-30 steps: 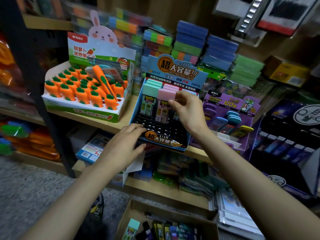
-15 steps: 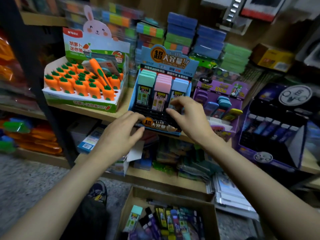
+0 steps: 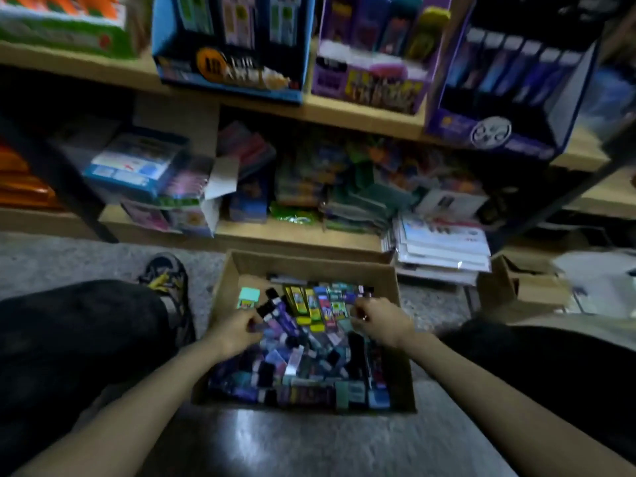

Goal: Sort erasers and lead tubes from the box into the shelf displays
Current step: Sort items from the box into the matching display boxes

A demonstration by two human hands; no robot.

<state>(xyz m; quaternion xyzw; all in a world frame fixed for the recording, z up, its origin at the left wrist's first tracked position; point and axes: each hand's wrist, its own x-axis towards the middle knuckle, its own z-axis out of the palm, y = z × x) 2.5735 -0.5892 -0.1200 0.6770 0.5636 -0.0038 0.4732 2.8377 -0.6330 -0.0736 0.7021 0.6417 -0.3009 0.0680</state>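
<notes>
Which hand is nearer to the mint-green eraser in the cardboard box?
Left. The left hand is close beside the mint-green eraser; the right hand is across the box.

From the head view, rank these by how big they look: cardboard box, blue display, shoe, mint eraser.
1. cardboard box
2. blue display, though it is cut off at the top
3. shoe, partly hidden by the leg
4. mint eraser
</notes>
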